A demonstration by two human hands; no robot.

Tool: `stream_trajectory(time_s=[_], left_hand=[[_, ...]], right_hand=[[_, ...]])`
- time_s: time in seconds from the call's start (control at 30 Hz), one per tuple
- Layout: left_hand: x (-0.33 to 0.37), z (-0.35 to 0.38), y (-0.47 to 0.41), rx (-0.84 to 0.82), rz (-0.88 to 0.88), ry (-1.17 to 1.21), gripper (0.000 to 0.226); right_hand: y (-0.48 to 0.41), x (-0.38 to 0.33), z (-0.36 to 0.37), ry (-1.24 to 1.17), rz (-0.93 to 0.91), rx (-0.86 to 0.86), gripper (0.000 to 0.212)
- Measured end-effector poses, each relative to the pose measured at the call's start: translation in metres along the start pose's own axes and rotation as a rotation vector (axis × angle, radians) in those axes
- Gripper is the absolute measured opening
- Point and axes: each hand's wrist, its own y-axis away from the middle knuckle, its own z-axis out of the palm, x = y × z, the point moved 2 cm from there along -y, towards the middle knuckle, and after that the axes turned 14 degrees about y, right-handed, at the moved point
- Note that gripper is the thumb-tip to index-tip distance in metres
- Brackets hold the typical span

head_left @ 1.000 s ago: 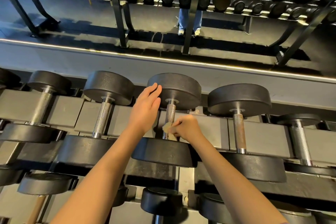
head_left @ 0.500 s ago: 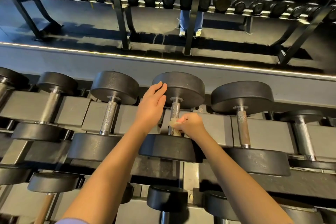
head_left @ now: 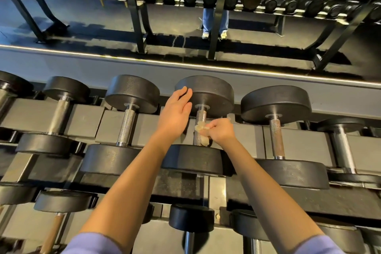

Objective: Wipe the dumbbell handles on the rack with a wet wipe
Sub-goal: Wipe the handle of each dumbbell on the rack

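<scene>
Right hand, since a second ago: the right hand [head_left: 221, 132] has slid a little way up the knurled steel handle [head_left: 201, 114], off the near weight head and toward mid-bar, taking the crumpled off-white wet wipe [head_left: 201, 129] with it.
Left hand, since a second ago: the left hand [head_left: 175, 113] stays laid on the far head.
Wet wipe: bunched between the right hand and the handle, pressed to the bar, with tufts sticking out above and below the fist.
Right fingers: curled tight, clamped on the wet wipe.
Left fingers: straight and close together, flat against the left flank of the far round black head [head_left: 210, 93], gripping nothing.
Dumbbell: the black round-headed dumbbell [head_left: 193, 159] lies front to back in its cradle on the upper tier. It sits between a bright-handled dumbbell [head_left: 125, 128] on its left and a rust-tinged one [head_left: 276, 140] on its right.
Rack: the grey steel dumbbell rack [head_left: 299, 138] holds a row of black dumbbells side by side, with more on the tier below.
Sleeves: lilac sleeves [head_left: 94, 241] show at the bottom edge on both arms.
Background: past a thin lit strip stands a black-framed second rack [head_left: 134, 16] of smaller dumbbells. A person's legs in blue jeans and white shoes [head_left: 224, 18] stand behind it.
</scene>
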Motion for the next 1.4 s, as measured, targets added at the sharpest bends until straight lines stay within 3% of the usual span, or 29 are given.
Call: stream_trajectory(time_s=[0.13, 0.27, 0.37, 0.47, 0.6, 0.8, 1.0, 1.13, 1.23, 1.4], left_hand=[[0.003, 0.001, 0.003, -0.029, -0.017, -0.015, 0.048], [0.002, -0.008, 0.016, -0.097, -0.02, -0.046, 0.049], [-0.013, -0.019, 0.037, -0.081, -0.142, 0.179, 0.044], [-0.023, -0.028, 0.053, -0.105, -0.235, 0.477, 0.04], [-0.015, -0.039, 0.063, -0.024, -0.203, 0.579, 0.03], [-0.025, -0.063, 0.074, 0.231, -0.204, 0.483, 0.015], [-0.042, -0.105, 0.086, 0.457, -0.213, 0.181, 0.013], [-0.062, -0.126, 0.085, 0.487, -0.243, 0.037, 0.017], [-0.074, -0.135, 0.072, 0.509, -0.278, 0.025, 0.014], [-0.105, -0.143, 0.036, 0.404, -0.294, -0.017, 0.02]], right_hand=[[0.011, 0.003, 0.003, 0.11, 0.026, -0.137, 0.013], [0.03, -0.001, -0.007, -0.084, -0.002, 0.067, 0.013], [0.045, -0.018, -0.009, -0.207, -0.102, 0.204, 0.009], [0.055, -0.04, 0.0, -0.264, -0.241, 0.181, 0.005], [0.067, -0.067, 0.011, -0.292, -0.334, 0.107, 0.015], [0.078, -0.091, 0.028, -0.334, -0.388, -0.114, 0.037], [0.082, -0.097, 0.055, 0.276, -0.49, 0.014, 0.035], [0.088, -0.109, 0.09, 0.323, -0.561, -0.093, 0.035], [0.086, -0.111, 0.12, 0.34, -0.505, -0.159, 0.04], [0.079, -0.117, 0.163, 0.264, -0.39, -0.102, 0.048]])
